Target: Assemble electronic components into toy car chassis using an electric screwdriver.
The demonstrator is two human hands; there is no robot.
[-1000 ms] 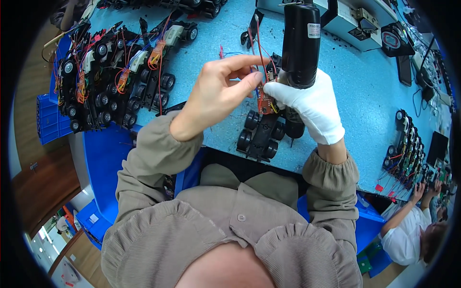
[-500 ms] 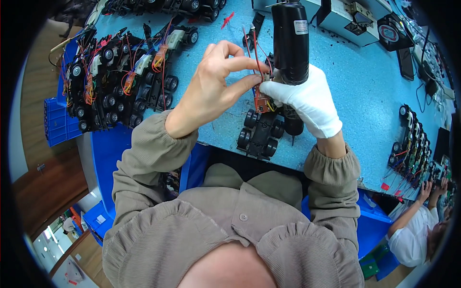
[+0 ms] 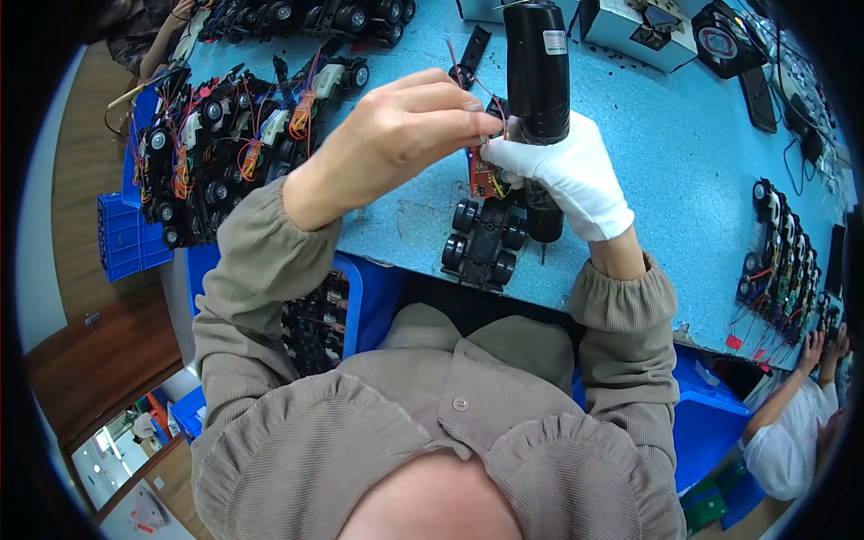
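My bare left hand point(image 3: 405, 130) is raised above the blue table point(image 3: 684, 162), its fingertips pinched on thin red wires beside a small red circuit board point(image 3: 481, 178). My right hand point(image 3: 567, 175), in a white glove, grips a black electric screwdriver point(image 3: 537, 72) that stands upright; its fingertips also touch the board. Directly below them a black toy car chassis point(image 3: 483, 240) with several wheels lies near the table's front edge.
A pile of black toy car chassis with coloured wires point(image 3: 234, 135) fills the table's left side. Another row of chassis point(image 3: 783, 261) lines the right. Grey boxes point(image 3: 634, 27) and a fan point(image 3: 724, 36) stand at the back. A co-worker's arm point(image 3: 783, 405) shows lower right. Blue crates point(image 3: 130, 238) sit left.
Both hands have stayed together over the chassis. My left hand's fingers closed tighter on the wires at the board, and the view shifted slightly.
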